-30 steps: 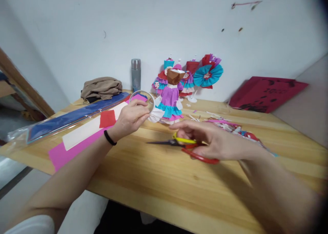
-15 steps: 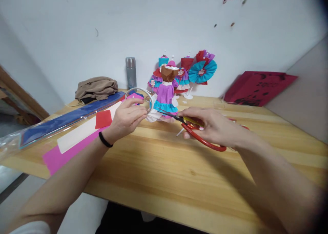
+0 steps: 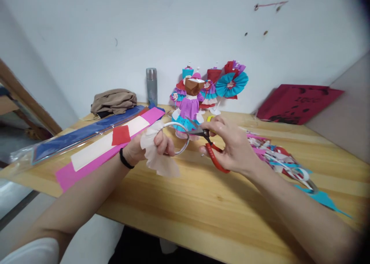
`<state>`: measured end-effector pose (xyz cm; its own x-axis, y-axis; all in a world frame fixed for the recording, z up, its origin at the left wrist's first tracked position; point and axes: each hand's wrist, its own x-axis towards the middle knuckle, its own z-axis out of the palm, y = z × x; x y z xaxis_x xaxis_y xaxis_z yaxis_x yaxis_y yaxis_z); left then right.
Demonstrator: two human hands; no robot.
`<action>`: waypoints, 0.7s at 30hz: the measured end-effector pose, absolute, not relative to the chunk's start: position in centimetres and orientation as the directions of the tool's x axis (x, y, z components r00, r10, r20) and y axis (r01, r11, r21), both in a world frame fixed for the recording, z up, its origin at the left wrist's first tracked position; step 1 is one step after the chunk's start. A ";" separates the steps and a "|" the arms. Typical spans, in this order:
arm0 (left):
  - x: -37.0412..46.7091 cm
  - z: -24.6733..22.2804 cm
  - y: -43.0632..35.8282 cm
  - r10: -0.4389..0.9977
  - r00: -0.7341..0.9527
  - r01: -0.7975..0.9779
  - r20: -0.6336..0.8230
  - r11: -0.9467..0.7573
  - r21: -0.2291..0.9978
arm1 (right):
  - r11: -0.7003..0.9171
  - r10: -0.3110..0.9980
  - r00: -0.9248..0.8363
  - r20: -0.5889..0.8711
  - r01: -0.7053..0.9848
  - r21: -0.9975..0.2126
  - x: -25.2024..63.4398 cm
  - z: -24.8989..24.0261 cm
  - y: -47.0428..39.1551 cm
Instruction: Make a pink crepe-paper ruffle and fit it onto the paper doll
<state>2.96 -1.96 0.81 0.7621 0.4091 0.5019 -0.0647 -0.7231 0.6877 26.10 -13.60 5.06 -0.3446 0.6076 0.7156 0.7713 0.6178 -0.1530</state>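
My left hand (image 3: 163, 142) is closed, pinching a ruffled strip of cream crepe paper (image 3: 162, 163) along with a thin white ring (image 3: 185, 143). The strip hangs in soft waves below the fingers. In my right hand (image 3: 229, 140) are red-handled scissors (image 3: 212, 150), their blades parted and pointing left at the ring's right edge. Whether the blades touch the ring, I cannot tell. Just behind stands a small doll-like figure in a purple and turquoise paper dress (image 3: 189, 108).
More paper-dressed figures (image 3: 214, 77) and a turquoise paper rosette (image 3: 231, 84) stand by the wall. Left lie pink paper (image 3: 65, 177), a cream strip (image 3: 83, 156), a red piece (image 3: 120, 135) and brown cloth (image 3: 114, 100). A flask (image 3: 152, 86) stands behind; paper scraps (image 3: 280, 158) lie right.
My left hand has turned and come slightly right and down, bringing the ruffled crepe strip into plain view. My right hand has moved left, and the scissor blades now reach the ring's edge.
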 end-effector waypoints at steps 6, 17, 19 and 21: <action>3.8 0.1 -2.9 0.538 0.771 -0.245 0.342 -0.245 0.938 | 0.559 0.605 -0.396 0.691 0.829 -0.015 26.4 5.5 -13.9; 3.8 2.5 -3.1 0.725 0.655 -0.509 0.214 0.213 0.834 | 0.419 0.822 -0.132 0.555 0.799 -0.431 26.5 5.4 -13.6; 3.6 3.0 -3.1 0.780 0.606 -0.564 0.155 0.284 0.775 | 0.342 0.911 -0.161 0.380 0.811 -0.475 26.4 5.1 -13.5; 3.5 3.5 -2.9 0.824 0.557 -0.608 0.109 0.315 0.729 | 0.273 0.961 -0.222 0.164 0.856 -0.439 26.3 4.7 -13.4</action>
<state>3.48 -2.94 3.47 0.5567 0.8235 0.1090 -0.6080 0.3145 0.7289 26.30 -13.41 4.69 -0.2224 0.9610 0.1645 0.8557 0.2732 -0.4394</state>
